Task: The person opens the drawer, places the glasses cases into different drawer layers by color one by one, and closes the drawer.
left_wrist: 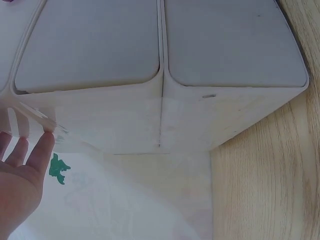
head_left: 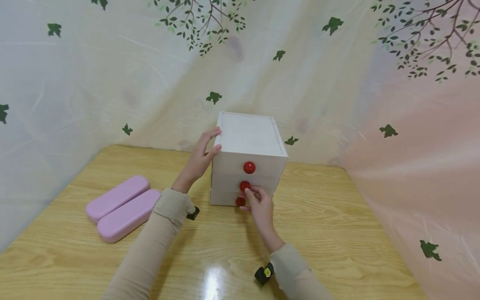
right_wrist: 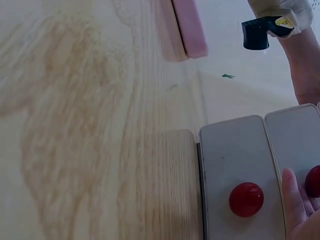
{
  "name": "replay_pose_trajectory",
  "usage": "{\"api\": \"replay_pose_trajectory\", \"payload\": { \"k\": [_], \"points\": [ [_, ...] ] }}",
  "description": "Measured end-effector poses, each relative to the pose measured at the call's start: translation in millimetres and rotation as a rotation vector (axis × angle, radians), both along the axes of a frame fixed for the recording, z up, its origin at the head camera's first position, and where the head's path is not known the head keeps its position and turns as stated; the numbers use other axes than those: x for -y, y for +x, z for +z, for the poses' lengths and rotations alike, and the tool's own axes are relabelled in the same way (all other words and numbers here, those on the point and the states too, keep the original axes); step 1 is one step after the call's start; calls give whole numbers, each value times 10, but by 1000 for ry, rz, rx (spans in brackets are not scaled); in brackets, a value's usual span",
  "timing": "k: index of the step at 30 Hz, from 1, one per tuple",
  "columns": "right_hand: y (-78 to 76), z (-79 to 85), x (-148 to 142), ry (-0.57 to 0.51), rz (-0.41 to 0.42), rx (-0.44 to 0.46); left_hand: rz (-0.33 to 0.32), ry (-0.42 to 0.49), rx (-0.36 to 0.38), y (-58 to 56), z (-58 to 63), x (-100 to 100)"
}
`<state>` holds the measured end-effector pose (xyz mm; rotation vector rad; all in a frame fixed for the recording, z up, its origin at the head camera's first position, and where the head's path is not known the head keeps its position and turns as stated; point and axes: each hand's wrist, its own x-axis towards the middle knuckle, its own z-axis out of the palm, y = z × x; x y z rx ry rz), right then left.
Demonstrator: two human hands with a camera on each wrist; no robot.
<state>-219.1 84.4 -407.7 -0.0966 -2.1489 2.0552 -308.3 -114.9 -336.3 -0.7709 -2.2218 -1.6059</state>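
A white three-drawer box (head_left: 250,133) stands on the table, a round red knob on each drawer front. At the middle drawer's red knob (head_left: 245,185), my right hand (head_left: 261,210) pinches with thumb and fingers. Below it, the bottom red knob (right_wrist: 246,199) is plain in the right wrist view. Above is the top red knob (head_left: 249,167). My left hand (head_left: 198,160) rests its fingertips on the box's upper left edge, fingers spread. The left wrist view shows the left fingers (left_wrist: 41,152) against the box's side. All drawers look closed.
Two long pink rounded cases (head_left: 118,198) lie side by side on the wooden table (head_left: 330,225), left of the box. Behind the box hangs a pale curtain (head_left: 157,83) with leaf prints. Wrist cameras (head_left: 263,273) sit on both forearms.
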Motion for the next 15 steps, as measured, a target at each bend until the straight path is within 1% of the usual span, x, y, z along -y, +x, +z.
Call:
{"api": "replay_pose_trajectory", "payload": {
  "k": [4, 9, 12, 15],
  "points": [
    [-21, 1, -13, 4, 14, 2, 3, 5, -10, 1, 3, 6],
    [-7, 46, -68, 56, 38, 1, -3, -4, 7, 5, 14, 24],
    [12, 84, -147, 88, 27, -3, -11, -28, 27, 13, 36, 28],
    [34, 119, -236, 113, 0, -23, -19, -46, 55, 25, 66, 25]
  ]
}}
